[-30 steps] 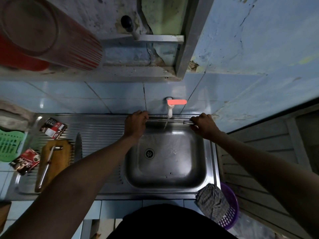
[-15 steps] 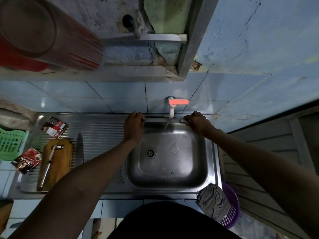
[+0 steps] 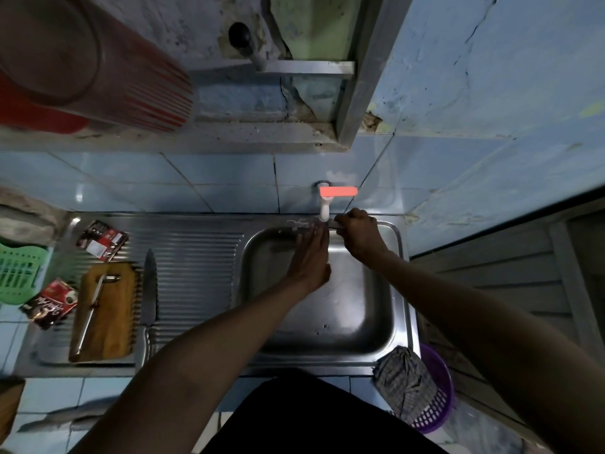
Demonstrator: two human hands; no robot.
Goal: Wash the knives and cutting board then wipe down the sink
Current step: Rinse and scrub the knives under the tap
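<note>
The head view looks down on a stainless steel sink basin [image 3: 330, 319] set in a steel desk [image 3: 196, 257] with a ribbed draining area to the basin's left. On the blue tiled wall just behind the basin sits a white plastic tap with an orange-red lever [image 3: 334, 195].

The left hand [image 3: 309, 257] reaches over the back of the basin, fingers straight and together, their tips at the rim just under the tap; it holds nothing. The right hand [image 3: 358, 237] is at the basin's back rim, just right of the tap, fingers curled round something small and pale; what it is cannot be told. The two hands are close, nearly touching below the spout.

Left of the basin, on the ribbed area, lies a brown wooden cutting board [image 3: 104, 312], and a slim steel-handled knife [image 3: 93, 311] lies lengthwise on it. Between board and basin, a long knife with a wide steel blade [image 3: 150, 290] lies on the ribs, tip toward the wall. Two red and black sachets [image 3: 101, 239] [image 3: 50, 303] lie near the board's far and left sides, and a green plastic basket [image 3: 18, 273] stands farther left.

At the basin's near right corner, a grey checked cloth [image 3: 401, 381] hangs over a purple plastic basket [image 3: 437, 404]. A red ribbed plastic tub [image 3: 98, 67] sits on a ledge above the desk.
</note>
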